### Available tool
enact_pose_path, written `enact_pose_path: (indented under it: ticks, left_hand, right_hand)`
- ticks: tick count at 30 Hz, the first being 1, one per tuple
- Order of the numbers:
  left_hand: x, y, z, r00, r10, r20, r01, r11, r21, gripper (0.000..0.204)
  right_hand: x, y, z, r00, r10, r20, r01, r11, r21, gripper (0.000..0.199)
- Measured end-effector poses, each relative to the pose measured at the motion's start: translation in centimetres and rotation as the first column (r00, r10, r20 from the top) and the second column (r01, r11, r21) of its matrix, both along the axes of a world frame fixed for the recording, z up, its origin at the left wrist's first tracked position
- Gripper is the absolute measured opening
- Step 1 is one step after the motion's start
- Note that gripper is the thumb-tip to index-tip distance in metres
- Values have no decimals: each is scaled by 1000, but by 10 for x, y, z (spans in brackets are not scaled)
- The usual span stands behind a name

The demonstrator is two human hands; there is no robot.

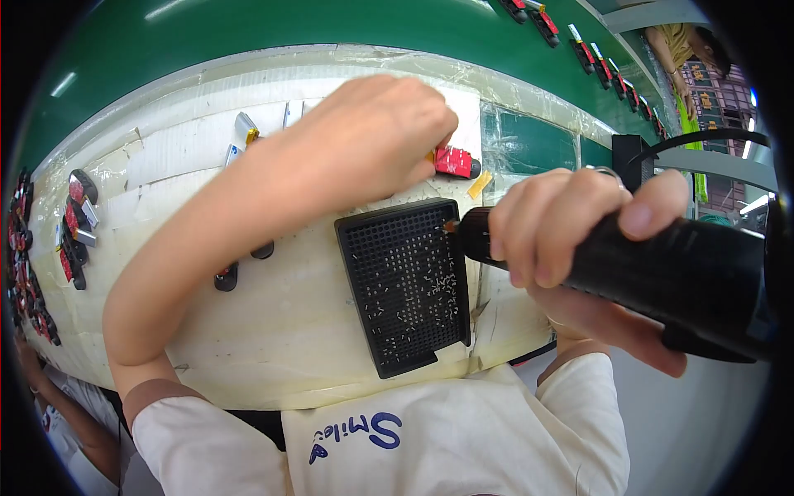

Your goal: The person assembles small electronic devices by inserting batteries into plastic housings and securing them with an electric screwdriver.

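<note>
Now left hand (372, 136) reaches across tabletop (273, 331), grip pinched on small red part (453, 161), pinning it flat so it stays put. Right hand (571, 248) wrapped tight round black power screwdriver (662, 269), held level, tip at top right corner of black perforated screw tray (405, 285). Tray sits just under red part, screws close to hand. More red parts (74, 236) lined at far left.

Black perforated tray (405, 285), red-and-black part (455, 161), black screwdriver (662, 269), green belt (248, 41).
</note>
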State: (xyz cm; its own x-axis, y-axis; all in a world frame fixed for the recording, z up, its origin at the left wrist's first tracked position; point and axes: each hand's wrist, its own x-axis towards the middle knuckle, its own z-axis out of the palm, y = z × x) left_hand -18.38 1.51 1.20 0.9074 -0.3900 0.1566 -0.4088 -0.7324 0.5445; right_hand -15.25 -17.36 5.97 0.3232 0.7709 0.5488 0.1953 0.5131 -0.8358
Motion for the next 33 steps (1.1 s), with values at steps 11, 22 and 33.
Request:
enact_pose_path:
  ticks: [11, 22, 33]
  left_hand:
    - [-20, -1, -16, 995, 49, 82, -34, 983, -180, 15]
    - [-16, -1, -13, 997, 35, 74, -20, 981, -193, 10]
    - [-19, -4, -12, 992, 68, 109, -37, 965, -259, 17]
  right_hand:
    - [3, 20, 2, 982, -186, -13, 186, 983, -3, 96]
    - [29, 18, -8, 987, 34, 158, -36, 999, 11, 92]
    - [4, 13, 22, 988, -104, 117, 104, 995, 4, 83]
